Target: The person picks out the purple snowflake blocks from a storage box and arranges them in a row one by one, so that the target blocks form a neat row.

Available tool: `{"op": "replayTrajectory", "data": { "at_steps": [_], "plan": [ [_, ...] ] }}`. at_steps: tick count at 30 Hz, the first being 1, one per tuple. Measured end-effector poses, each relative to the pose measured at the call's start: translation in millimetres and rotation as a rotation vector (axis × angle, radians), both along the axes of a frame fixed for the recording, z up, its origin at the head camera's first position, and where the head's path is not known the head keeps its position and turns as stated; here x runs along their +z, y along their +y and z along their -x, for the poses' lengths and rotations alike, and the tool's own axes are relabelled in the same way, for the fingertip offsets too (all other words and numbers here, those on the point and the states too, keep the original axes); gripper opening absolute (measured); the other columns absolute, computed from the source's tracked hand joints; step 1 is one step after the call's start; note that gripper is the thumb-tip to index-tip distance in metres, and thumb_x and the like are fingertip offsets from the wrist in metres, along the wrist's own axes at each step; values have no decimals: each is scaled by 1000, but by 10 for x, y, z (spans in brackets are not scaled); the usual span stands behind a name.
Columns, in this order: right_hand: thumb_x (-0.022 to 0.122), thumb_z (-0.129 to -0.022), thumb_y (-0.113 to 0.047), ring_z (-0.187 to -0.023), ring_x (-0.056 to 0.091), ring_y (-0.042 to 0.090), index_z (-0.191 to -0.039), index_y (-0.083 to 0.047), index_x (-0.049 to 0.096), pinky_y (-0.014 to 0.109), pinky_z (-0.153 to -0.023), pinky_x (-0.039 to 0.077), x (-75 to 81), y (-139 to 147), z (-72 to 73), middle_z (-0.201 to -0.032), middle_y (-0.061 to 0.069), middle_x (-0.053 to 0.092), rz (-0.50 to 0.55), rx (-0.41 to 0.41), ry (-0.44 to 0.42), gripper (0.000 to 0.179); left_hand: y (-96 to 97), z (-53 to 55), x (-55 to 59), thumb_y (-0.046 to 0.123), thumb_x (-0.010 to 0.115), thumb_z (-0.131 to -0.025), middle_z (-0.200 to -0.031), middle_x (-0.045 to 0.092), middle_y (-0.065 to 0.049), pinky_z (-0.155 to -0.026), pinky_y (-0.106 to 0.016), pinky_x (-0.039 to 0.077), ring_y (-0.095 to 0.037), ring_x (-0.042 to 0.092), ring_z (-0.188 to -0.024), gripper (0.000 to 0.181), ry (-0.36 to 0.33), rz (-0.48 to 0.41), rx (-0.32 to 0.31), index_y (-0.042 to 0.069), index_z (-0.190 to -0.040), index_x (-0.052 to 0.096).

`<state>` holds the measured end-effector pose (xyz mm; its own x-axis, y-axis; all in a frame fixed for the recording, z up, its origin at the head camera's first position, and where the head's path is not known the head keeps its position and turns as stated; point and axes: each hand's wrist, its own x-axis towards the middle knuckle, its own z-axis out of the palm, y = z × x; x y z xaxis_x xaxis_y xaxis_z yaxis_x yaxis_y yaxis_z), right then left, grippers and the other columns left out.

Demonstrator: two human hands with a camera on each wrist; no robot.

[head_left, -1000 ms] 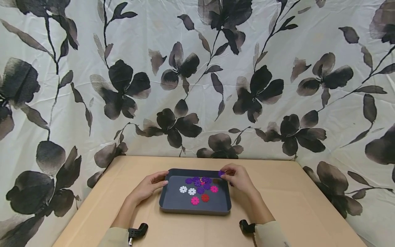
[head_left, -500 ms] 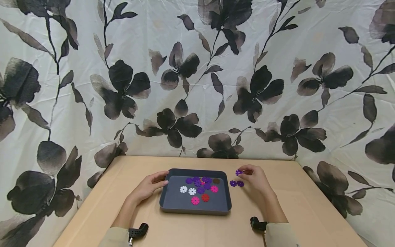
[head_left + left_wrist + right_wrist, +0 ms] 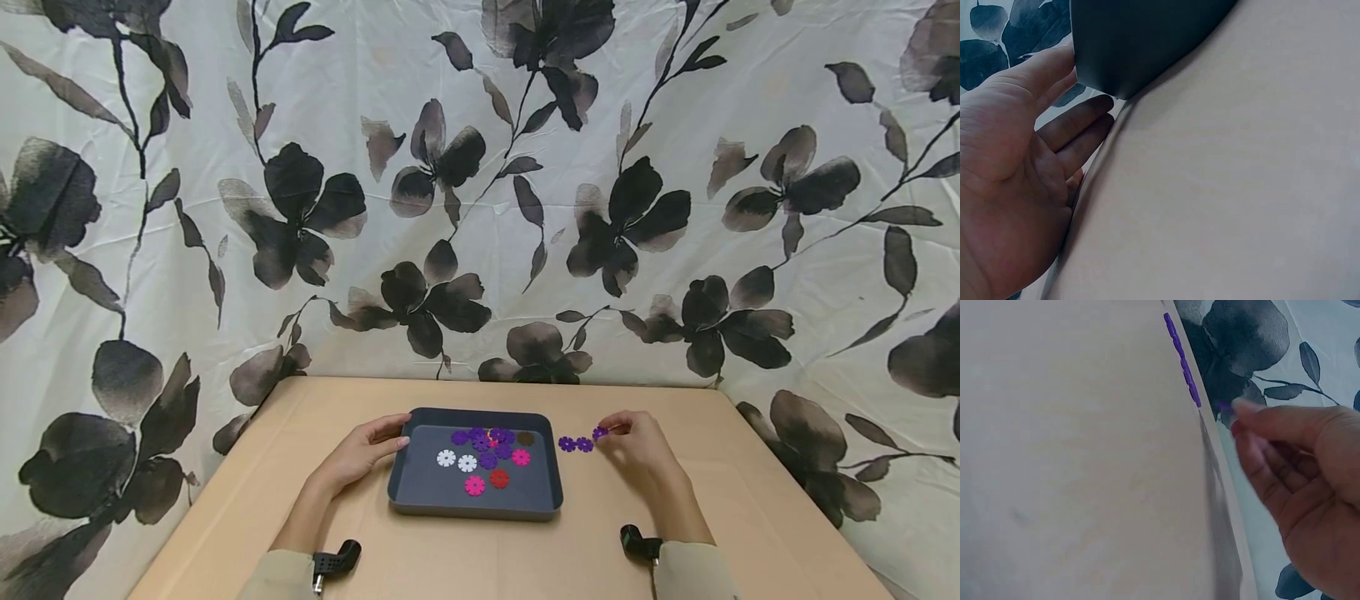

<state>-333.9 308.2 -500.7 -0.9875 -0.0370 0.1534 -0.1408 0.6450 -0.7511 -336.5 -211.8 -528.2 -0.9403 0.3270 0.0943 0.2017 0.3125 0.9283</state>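
Bench (image 3: pixel 420 558) carries my tray (image 3: pixel 420 493); my left hand (image 3: pixel 358 454) touches its left edge, fingers straight, thumb and index apart. My right hand (image 3: pixel 642 444) pinches a purple flower disc (image 3: pixel 599 432) beside the two purple discs (image 3: pixel 584 445) right of the tray. I judge I'm extending that row; next calls for a level placement, then release.

Screened-off workspace, floral cloth (image 3: pixel 502 225), pale table (image 3: pixel 465 554)
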Motion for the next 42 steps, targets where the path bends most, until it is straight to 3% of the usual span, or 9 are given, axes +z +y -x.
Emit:
{"op": "replayTrajectory", "data": {
  "at_steps": [18, 23, 28, 36, 42],
  "plan": [
    [82, -88, -3, -89, 62, 21, -103, -2, 79, 29, -78, 51, -79, 32, -33, -100, 11, 76, -34, 2, -67, 15, 3, 1, 12, 34, 73, -98, -155, 55, -13, -121, -51, 40, -34, 50, -145, 60, 5, 13, 3, 11, -151, 55],
    [78, -92, -8, -87, 59, 20, -108, -1, 78, 29, -74, 46, -43, 15, -33, -100, 9, 75, -25, -19, -66, 17, 3, -6, 15, 34, 73, -98, -155, 55, -13, -120, -48, 41, -34, 50, -145, 61, -2, 10, 5, 11, -151, 55],
    [75, -96, -15, -88, 57, 19, -117, 0, 75, 25, -73, 47, 34, -53, -6, -107, 12, 73, 39, -48, -7, 26, 0, -3, 6, 34, 73, -98, -155, 55, -13, -120, -45, 42, -33, 49, -146, 61, -11, 3, 2, 11, -151, 55],
    [77, -96, -16, -93, 63, 19, -118, -3, 75, 20, -73, 53, 115, -268, 63, -113, 17, 75, 84, 24, 122, 26, -4, -6, 5, 33, 74, -98, -156, 54, -14, -116, -33, 46, -34, 50, -145, 61, -15, -2, 2, 10, -151, 54],
    [79, -94, -17, -90, 66, 19, -118, -4, 75, 20, -73, 54, 198, -531, 53, -112, 21, 75, 97, 70, 173, 27, -5, -10, 10, 33, 74, -98, -156, 54, -14, -119, -43, 43, -34, 49, -146, 61, -14, -5, 1, 10, -151, 54]
  ]
}}
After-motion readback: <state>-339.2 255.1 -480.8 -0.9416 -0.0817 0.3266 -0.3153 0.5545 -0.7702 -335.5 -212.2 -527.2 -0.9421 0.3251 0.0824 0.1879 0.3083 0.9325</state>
